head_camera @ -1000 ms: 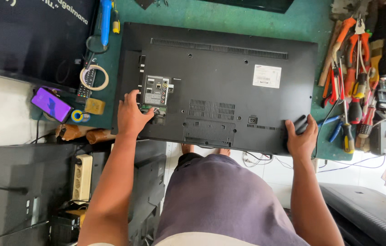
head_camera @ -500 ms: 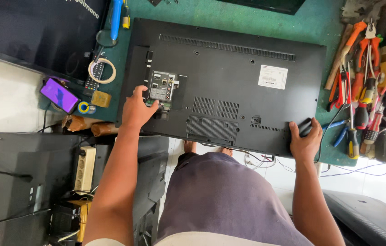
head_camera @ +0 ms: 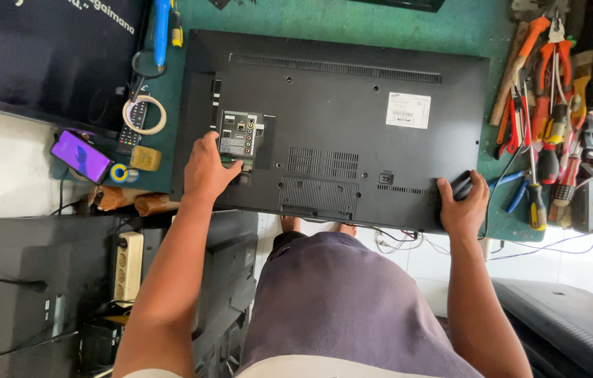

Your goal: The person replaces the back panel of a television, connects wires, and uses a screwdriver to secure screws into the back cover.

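Flat-screen television [head_camera: 338, 126]: face down on the green bench top [head_camera: 464, 28], black rear cover up, near long edge overhanging the bench toward the body. Left hand [head_camera: 207, 170]: laid palm-down on the rear cover at the near-left area of the television, fingers loosely together and curled, fingertips on the lower edge of the grey connector panel [head_camera: 238, 135]; whether anything is pinched under them cannot be told. Right hand [head_camera: 463, 204]: at the near-right corner of the television, fingers spread and wrapped over a small dark object at the corner; identity of that object not readable, palm side hidden. White label [head_camera: 408, 110]: on the cover right of centre, print too small to make out. Right of the television: heap of pliers and screwdrivers [head_camera: 541, 119] with red and orange handles, individual tools overlapping and hard to separate. Left of the television: roll of tape [head_camera: 144, 114], remote control [head_camera: 130, 126] partly under the tape, phone [head_camera: 81, 155] with lit purple screen, blue-handled tool [head_camera: 161, 31] cut off at the top. Below the television's near edge: bare feet [head_camera: 314, 225] partly hidden by the cover and the lap. Lower left of the television: power strip [head_camera: 127, 264] on another dark panel, partly covered by the left forearm.
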